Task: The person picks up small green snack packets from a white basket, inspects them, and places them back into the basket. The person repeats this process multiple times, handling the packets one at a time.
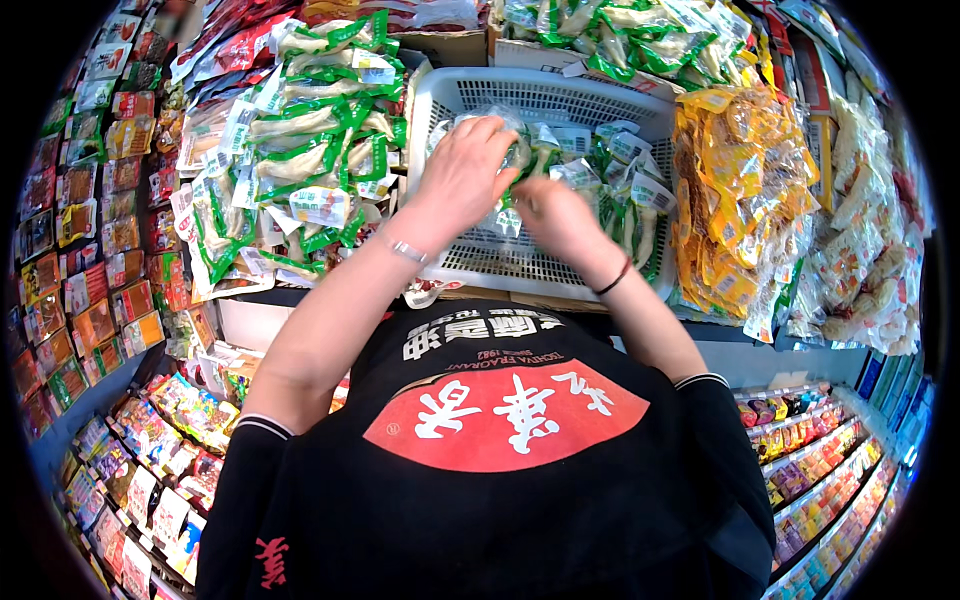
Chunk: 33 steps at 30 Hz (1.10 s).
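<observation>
In front of me stands a white slatted plastic basket (465, 262). Inside it, on the right, lie several vacuum-packed chicken feet with green-edged wrappers (637, 202) and white labels. My left hand (472, 154) reaches over the basket's left half, its fingers bent down onto a crinkled transparent plastic bag (499, 116). My right hand (555, 214) is blurred by motion, fingers curled close to the left fingertips. A small green-and-white packet (508, 219) shows just below, between the hands. Whether the right fingers pinch anything is hidden.
Left of the basket is a pile of green-edged chicken-foot packs (307, 157). Yellow snack packs (739, 202) are heaped on the right, with transparent packs (862, 225) beyond. Another open carton (540, 56) of green-edged packs stands behind. Hanging packets (94, 322) line the left; stocked shelves (817, 480) stand lower right.
</observation>
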### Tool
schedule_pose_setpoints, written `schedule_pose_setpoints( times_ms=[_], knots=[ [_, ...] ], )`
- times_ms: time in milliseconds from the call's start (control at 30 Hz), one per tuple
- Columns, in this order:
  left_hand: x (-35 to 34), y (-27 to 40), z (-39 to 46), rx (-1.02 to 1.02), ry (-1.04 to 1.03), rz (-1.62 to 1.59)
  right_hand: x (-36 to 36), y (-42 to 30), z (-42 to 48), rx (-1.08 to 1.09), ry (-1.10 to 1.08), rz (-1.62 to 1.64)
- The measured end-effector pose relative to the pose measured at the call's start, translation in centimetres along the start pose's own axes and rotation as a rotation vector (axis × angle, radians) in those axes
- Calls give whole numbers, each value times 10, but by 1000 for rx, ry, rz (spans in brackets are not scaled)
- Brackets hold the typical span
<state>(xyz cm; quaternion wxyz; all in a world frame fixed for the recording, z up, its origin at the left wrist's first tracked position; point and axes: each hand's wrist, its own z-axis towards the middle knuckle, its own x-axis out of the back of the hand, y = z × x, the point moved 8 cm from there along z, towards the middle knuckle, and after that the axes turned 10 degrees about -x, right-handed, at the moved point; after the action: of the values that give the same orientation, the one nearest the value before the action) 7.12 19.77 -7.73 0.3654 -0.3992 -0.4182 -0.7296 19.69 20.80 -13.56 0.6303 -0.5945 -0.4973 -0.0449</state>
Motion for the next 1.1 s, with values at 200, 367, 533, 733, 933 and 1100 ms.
schedule_pose_setpoints(
  times_ms=[200,367,533,733,933,1100],
  knots=[
    [-44,-57,-4,172,-306,248,-18,-3,-44,-169,-171,-167],
    [-8,-62,-20,461,-287,54,27,24,-50,-317,94,-191],
    [4,-50,-32,406,-302,126,67,21,-51,-233,564,-323],
    [-13,-47,-22,312,-330,151,55,47,-12,-370,170,-605],
    [21,-53,-46,665,91,-563,99,3,-21,-171,525,-388],
    [5,-56,-86,970,509,-1313,104,-13,-16,-40,549,-159]
  ],
)
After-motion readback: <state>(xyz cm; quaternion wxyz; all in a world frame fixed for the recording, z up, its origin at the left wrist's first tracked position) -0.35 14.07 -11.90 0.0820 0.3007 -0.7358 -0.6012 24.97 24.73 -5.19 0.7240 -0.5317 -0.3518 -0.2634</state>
